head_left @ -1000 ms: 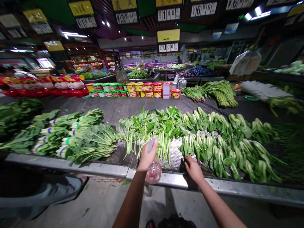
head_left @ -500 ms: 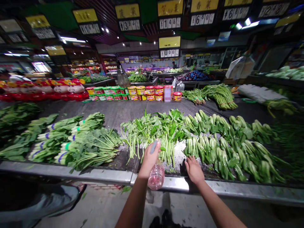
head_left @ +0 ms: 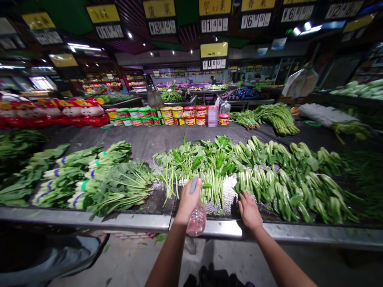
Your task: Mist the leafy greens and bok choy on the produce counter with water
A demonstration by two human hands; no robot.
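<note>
My left hand (head_left: 189, 199) is wrapped round the neck of a spray bottle (head_left: 196, 222) with a clear pinkish body and a grey top. Its green nozzle points right, over the stems of the loose water spinach (head_left: 214, 187) on the sloped shelf. My right hand (head_left: 250, 209) is open, fingers spread, at the near edge of the bok choy (head_left: 247, 181). Whether its fingertips touch the leaves I cannot tell. The bok choy lies in two rows and looks wet.
Leafy greens (head_left: 119, 187) and taped bundles (head_left: 79, 199) lie to the left. A metal rail (head_left: 134, 223) runs along the shelf front. Behind stand stacked tubs (head_left: 167, 115) and long green bunches (head_left: 278, 119). Price signs (head_left: 214, 56) hang overhead. Someone's trouser leg (head_left: 60, 247) shows at lower left.
My right hand has shifted slightly right and up along the front of the bok choy. My left hand keeps its hold on the spray bottle, almost unmoved. The view has shifted a little.
</note>
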